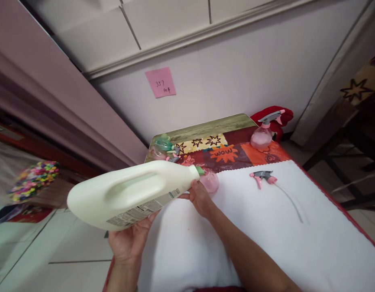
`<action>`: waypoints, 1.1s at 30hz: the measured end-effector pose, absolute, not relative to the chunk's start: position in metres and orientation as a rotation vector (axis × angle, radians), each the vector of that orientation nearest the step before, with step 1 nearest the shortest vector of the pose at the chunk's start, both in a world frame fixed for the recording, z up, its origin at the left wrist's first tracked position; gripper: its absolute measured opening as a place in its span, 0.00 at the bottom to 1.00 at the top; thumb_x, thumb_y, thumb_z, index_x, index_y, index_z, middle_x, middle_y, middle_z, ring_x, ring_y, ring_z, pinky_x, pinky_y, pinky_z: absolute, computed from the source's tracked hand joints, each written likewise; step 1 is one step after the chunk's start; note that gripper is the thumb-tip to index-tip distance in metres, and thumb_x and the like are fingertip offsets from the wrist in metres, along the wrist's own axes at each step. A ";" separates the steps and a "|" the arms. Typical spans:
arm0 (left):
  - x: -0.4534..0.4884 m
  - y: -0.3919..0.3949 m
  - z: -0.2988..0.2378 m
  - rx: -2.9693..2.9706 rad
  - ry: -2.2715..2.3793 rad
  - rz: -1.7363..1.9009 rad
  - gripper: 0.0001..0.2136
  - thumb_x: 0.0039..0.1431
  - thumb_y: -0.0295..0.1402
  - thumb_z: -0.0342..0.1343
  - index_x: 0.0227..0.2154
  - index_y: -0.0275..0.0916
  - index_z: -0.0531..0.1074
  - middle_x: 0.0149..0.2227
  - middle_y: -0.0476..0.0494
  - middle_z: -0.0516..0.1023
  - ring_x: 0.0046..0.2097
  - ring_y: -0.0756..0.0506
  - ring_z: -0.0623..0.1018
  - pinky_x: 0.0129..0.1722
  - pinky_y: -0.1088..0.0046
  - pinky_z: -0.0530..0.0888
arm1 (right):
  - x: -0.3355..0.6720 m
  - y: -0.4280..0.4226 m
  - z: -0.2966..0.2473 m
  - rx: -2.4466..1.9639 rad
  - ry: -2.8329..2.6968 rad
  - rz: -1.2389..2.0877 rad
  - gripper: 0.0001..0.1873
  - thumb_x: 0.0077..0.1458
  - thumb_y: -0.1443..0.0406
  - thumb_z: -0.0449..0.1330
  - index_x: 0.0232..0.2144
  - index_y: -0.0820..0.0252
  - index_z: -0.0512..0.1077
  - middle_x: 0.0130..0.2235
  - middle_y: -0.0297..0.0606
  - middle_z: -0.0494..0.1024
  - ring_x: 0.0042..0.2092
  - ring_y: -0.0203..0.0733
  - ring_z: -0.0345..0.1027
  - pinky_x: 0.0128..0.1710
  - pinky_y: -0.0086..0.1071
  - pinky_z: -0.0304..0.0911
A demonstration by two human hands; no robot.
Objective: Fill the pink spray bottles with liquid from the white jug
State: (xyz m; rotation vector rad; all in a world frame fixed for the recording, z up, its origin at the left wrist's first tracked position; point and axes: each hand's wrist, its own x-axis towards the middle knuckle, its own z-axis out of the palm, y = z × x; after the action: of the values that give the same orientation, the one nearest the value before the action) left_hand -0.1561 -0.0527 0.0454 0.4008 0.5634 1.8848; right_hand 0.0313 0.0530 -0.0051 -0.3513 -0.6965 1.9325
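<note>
A large off-white laundry detergent bottle (131,188) lies tipped on its side in the air, its green spout (200,170) pointing right. My left hand (131,239) is wrapped under its body near the base, over a printed label. At the neck, my right hand (201,196) closes its fingers from below. Just past the spout stands a round pink translucent bottle (211,181) without a sprayer, partly hidden by the neck and my right hand. I cannot tell whether liquid is flowing. A grey and pink trigger sprayer (262,177) with a clear tube lies on the white cloth.
A pink spray bottle (261,136) stands upright at the table's back right, beside a red object (286,117). Green and pink spray bottles (163,144) sit at the back left. A wall with a pink note (161,82) rises behind; a pinkish curtain (93,105) hangs left.
</note>
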 end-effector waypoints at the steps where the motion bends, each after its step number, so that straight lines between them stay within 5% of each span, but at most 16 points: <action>1: -0.157 -0.053 0.044 0.413 0.563 1.884 0.24 0.66 0.42 0.52 0.65 0.59 0.63 0.70 0.49 0.61 0.71 0.31 0.56 0.63 0.34 0.57 | 0.031 0.053 -0.005 -0.352 -0.693 1.932 0.35 0.57 0.41 0.61 0.59 0.53 0.67 0.57 0.43 0.77 0.56 0.52 0.73 0.54 0.59 0.72; 33: -0.162 -0.054 0.038 0.471 0.605 1.897 0.25 0.63 0.38 0.55 0.64 0.56 0.66 0.71 0.46 0.60 0.71 0.28 0.55 0.59 0.31 0.62 | 0.029 0.055 -0.011 -0.334 -0.693 1.916 0.33 0.58 0.42 0.61 0.58 0.53 0.67 0.56 0.43 0.77 0.58 0.53 0.70 0.53 0.58 0.74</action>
State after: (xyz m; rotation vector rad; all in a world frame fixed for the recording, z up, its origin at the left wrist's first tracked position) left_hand -0.1622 -0.0544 0.0385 0.4706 0.6047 1.8970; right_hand 0.0291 0.0547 -0.0110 -0.3340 -0.6928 1.9162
